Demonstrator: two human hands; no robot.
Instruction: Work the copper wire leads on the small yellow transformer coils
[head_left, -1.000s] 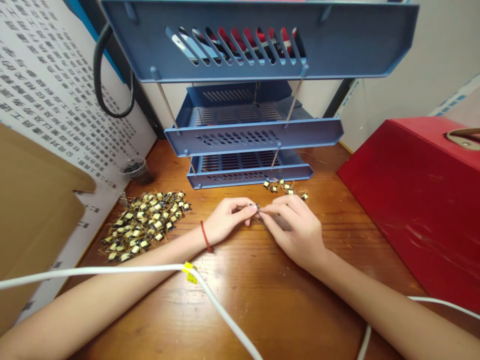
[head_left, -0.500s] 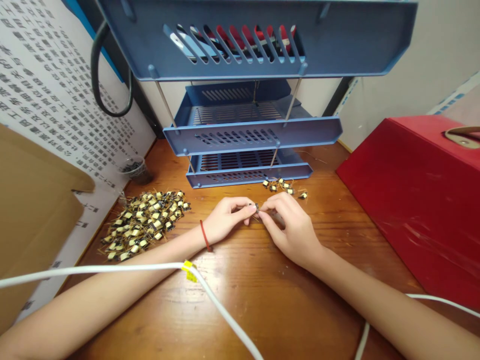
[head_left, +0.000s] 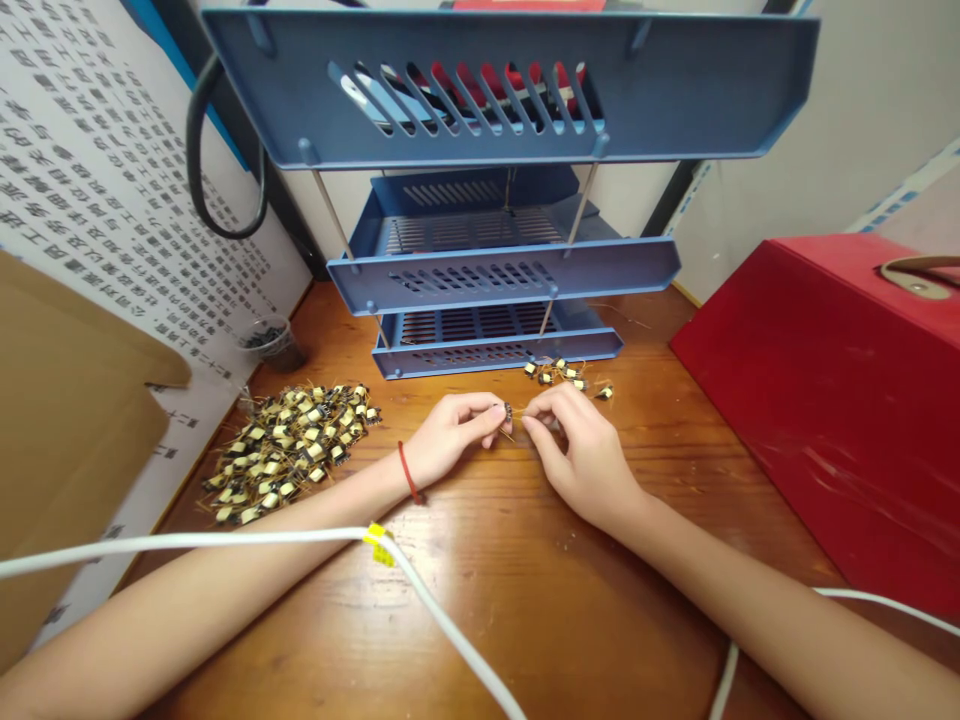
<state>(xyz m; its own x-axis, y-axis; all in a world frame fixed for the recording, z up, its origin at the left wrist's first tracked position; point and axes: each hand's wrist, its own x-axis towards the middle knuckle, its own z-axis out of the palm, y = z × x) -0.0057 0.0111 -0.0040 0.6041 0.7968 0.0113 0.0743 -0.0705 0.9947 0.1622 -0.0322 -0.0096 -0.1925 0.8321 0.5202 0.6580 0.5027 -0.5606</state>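
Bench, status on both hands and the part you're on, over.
Left hand pinching a small black-and-yellow wire-leaded electronic component. Right hand close beside it, fingertips at its leads. Blue slotted plastic tray rack ahead, not touching either hand.

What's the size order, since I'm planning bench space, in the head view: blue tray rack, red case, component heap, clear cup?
1 and 2. Blue tray rack and red case: too close to rank, as the rack's top tray sits nearer the camera.
3. Component heap
4. Clear cup

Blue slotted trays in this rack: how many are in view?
3, stacked in tiers above the wooden desk: the top tray, the middle tray below it, and the bottom tray lowest, just above the desk. Any higher tier would be out of frame.
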